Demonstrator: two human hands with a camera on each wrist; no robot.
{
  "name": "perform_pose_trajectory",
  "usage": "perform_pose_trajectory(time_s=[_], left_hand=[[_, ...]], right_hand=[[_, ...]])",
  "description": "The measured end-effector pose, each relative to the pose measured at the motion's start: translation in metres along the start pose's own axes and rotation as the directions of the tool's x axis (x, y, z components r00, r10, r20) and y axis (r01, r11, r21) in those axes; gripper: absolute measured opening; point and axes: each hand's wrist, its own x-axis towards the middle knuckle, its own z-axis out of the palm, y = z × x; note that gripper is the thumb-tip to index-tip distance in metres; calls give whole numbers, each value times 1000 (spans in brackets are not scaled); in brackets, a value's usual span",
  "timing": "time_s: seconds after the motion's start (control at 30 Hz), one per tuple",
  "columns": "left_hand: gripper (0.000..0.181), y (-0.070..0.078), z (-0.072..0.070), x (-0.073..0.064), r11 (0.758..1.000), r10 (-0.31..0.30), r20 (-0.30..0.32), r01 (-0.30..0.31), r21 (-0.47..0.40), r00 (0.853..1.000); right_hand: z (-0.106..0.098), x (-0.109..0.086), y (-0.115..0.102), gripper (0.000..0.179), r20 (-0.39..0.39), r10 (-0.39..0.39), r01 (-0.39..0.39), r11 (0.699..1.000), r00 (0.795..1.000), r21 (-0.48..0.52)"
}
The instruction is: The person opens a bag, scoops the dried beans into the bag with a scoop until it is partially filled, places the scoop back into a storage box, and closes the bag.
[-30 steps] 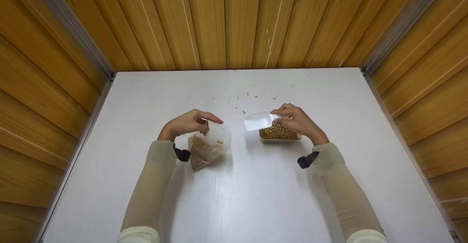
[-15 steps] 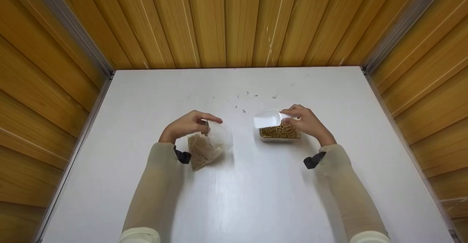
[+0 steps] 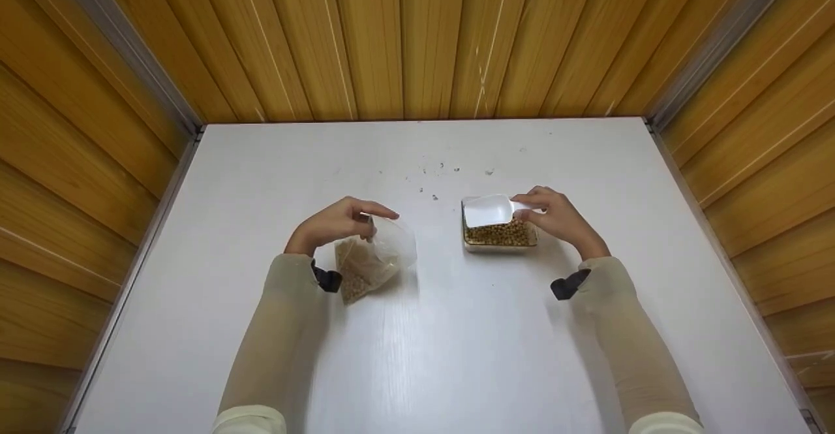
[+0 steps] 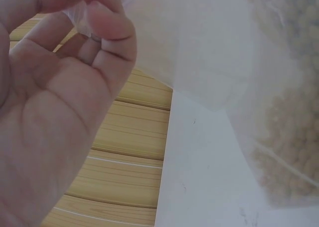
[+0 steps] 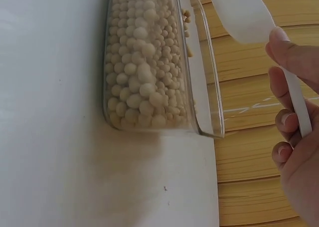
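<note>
My left hand point(image 3: 336, 224) pinches the upper edge of a clear plastic bag point(image 3: 394, 241). Pale round beans point(image 4: 294, 137) fill the bag's lower part, which slants down toward the table. In the right wrist view my right hand point(image 5: 301, 117) grips the handle of a white scoop point(image 5: 244, 15), thumb and fingers wrapped round it. From the head, the scoop's bowl looks white inside and overlaps the back left of a rectangular clear container point(image 3: 499, 249). This container holds many yellowish beans point(image 5: 142, 62), stacked high against its wall.
A white table point(image 3: 391, 369) carries everything. Small dark crumbs point(image 3: 435, 197) lie scattered beyond the hands. Wood-slat walls point(image 3: 424, 42) rise behind the table and on both sides.
My right hand has carried the scoop to the right, from the gap beside the container to over it. My left hand and the bag have barely moved.
</note>
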Motion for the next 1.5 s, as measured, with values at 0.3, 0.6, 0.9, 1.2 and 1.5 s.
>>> perform_pose_trajectory(time_s=[0.3,0.6,0.9,1.2,1.5], left_hand=[[45,3,3,-1,1000,-7,4,7,-13,1000],[47,-1,2,0,998,2,9,-1,-55,1000],[46,-1,1,0,999,9,7,-9,-44,1000],[45,0,2,-2,1000,-1,0,1,-16,1000],[44,-1,2,-1,999,-9,4,9,-51,1000]], right_hand=[[-18,-1,4,36,26,-47,51,987,999,-150],[-37,-3,-4,33,56,-40,56,949,998,-311],[-44,-4,-19,31,80,-5,41,893,997,-448],[-43,-3,-29,26,99,-49,99,796,994,-598],[-40,-1,-40,19,116,-80,138,712,990,-688]])
